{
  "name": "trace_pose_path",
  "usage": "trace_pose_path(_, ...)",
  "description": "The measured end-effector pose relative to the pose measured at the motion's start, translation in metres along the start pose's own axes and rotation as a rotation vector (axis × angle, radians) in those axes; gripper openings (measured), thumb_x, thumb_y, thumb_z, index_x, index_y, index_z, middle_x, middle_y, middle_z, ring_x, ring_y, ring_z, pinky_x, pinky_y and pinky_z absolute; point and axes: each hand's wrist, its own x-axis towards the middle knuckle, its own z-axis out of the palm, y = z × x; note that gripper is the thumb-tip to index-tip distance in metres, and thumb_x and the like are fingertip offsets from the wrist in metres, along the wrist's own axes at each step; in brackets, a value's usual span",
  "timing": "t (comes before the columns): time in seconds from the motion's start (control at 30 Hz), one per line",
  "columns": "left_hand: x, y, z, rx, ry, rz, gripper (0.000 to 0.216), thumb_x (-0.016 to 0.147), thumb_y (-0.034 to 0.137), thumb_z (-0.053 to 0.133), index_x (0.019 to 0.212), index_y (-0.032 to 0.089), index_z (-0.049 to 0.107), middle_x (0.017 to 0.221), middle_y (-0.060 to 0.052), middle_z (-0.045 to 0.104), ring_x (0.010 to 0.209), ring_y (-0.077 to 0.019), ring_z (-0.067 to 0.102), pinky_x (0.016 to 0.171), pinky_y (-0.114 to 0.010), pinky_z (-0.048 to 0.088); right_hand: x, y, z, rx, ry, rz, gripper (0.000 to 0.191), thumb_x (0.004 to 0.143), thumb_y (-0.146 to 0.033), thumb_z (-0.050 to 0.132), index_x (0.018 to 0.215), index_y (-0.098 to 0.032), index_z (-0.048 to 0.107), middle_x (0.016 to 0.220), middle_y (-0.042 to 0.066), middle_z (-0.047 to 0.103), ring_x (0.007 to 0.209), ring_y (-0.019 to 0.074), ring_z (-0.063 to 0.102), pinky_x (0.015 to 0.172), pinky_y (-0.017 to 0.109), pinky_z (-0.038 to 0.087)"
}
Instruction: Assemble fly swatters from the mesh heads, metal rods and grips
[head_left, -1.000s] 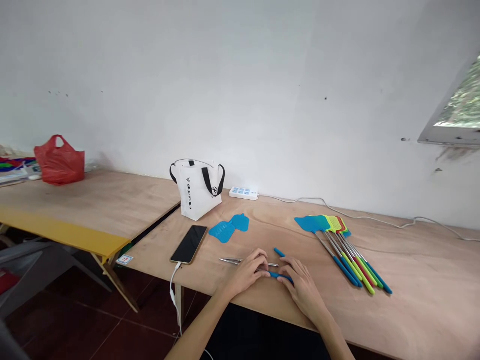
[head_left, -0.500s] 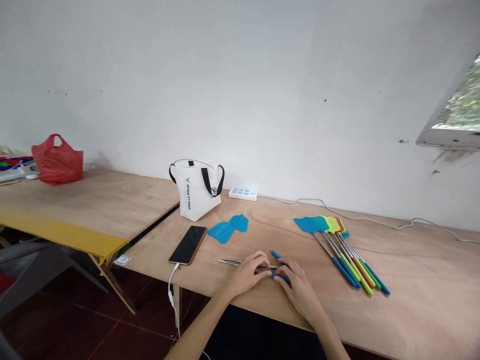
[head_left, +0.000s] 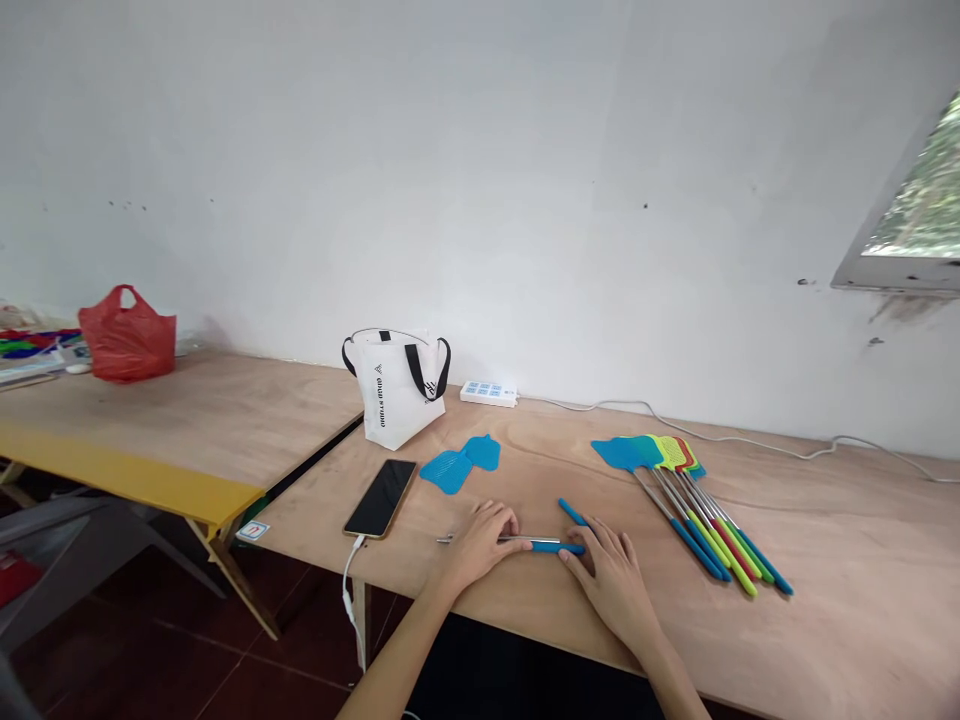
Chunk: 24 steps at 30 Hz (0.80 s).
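Note:
My left hand [head_left: 480,545] rests on the plywood table [head_left: 825,560] with its fingers curled over thin metal rods [head_left: 517,540]. My right hand [head_left: 611,580] lies beside it, fingers closed on a blue handle [head_left: 556,547] at the rods' end. A second blue handle [head_left: 572,512] lies loose just behind my right hand. Two blue swatter heads [head_left: 459,462] without handles lie farther back, to the left.
A row of finished fly swatters [head_left: 694,500] in blue, green, yellow and red lies to the right. A phone [head_left: 381,497] on a cable, a white tote bag [head_left: 397,385], a power strip [head_left: 489,393] and a red plastic bag [head_left: 126,335] sit to the left.
My hands have drawn apart slightly along the rod, so more of the metal rod and the blue handle shows between them. The view has shifted a little.

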Motion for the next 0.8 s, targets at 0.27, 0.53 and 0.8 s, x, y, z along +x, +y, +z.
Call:
trace_pose_path(0.27,0.001,-0.002,0.001,0.023,0.006,0.000,0.044,0.093,0.062,0.058,0.083,0.019,0.055,0.090,-0.001,0.062,0.087,-0.0188,0.056,0.079,-0.031,0.037,0.005,0.042,-0.016,0.215,0.001,0.179,0.037,0.096,-0.053,0.046,0.103,-0.029,0.073,0.115,0.007,0.075,0.114,0.0303,0.066,0.104,0.051,0.048)
trace_pose_path(0.53,-0.002,0.000,0.002,-0.047,0.036,0.043,0.032,0.099,0.053,0.054,0.092,0.022,0.058,0.097,0.000,0.066,0.097,-0.0194,0.059,0.087,-0.031,0.039,0.005,0.032,-0.028,0.425,0.021,0.225,0.041,0.097,-0.056,0.045,0.115,-0.025,0.066,0.121,0.009,0.072,0.114,0.0283,0.066,0.100,0.045,0.052)
trace_pose_path(0.8,0.000,-0.002,0.003,0.039,0.031,0.091,0.033,0.099,0.051,0.054,0.088,0.021,0.062,0.092,0.000,0.062,0.090,-0.0176,0.058,0.083,-0.030,0.039,0.004,0.023,-0.031,0.503,-0.098,0.100,0.038,0.097,-0.056,0.049,0.113,-0.028,0.069,0.122,0.008,0.071,0.118,0.0275,0.065,0.101,0.041,0.054)
